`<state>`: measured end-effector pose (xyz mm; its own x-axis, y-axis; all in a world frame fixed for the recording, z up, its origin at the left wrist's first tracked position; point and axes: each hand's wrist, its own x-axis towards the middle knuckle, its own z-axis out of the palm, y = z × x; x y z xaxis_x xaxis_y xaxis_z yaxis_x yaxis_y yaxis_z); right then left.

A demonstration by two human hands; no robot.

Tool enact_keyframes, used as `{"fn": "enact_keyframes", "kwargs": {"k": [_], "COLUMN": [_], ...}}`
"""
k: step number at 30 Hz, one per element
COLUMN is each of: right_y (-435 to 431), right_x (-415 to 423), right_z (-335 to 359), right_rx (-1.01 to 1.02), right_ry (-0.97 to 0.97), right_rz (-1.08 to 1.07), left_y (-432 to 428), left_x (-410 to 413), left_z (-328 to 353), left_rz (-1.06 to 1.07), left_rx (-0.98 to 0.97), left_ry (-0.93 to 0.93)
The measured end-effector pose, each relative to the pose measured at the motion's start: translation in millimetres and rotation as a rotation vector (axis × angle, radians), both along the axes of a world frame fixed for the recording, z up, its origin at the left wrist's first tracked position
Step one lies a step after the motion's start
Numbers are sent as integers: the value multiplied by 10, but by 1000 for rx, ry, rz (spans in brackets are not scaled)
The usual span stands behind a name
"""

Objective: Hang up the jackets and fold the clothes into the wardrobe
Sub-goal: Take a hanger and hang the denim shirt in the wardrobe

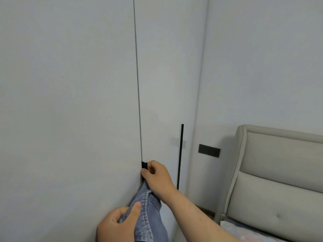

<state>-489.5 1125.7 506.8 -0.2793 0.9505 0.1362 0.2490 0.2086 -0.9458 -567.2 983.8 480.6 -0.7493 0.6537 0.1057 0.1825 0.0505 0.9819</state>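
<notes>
— What sort of place are we looking at?
— A bedroom in a home. A padded headboard [279, 163] is standing against the right wall, with pale bedding [244, 231] lying below it.
— Anything else pointing that way?
— Tall, plain wardrobe doors [166, 84] are filling the left, a slim black handle [180, 154] is running down one, and a dark switch plate [209, 150] is sitting beside the bed.

The right hand [155, 175], low at the centre of the frame, curls its fingers round a small black door handle [144, 165]. Its bare forearm [201, 212] enters from the lower right. The left hand [118, 222], at the bottom edge, grips blue denim cloth [148, 212], thumb on top.
</notes>
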Motion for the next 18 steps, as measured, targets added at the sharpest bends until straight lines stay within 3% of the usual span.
{"fn": "enact_keyframes", "kwargs": {"k": [7,11,18], "right_y": [-34,-126,-159], "right_x": [152,475,1426], "right_z": [-44,-165,-237], "right_rx": [65,91,194], "right_ry": [14,50,-51], "right_rz": [27,-107,-392], "left_y": [100,123,182], "left_x": [39,180,580], "left_z": [-77,-79,-54], "left_rz": [-27,-130,-290], "left_rx": [-27,-62,-110], "left_ry": [47,24,43]}}
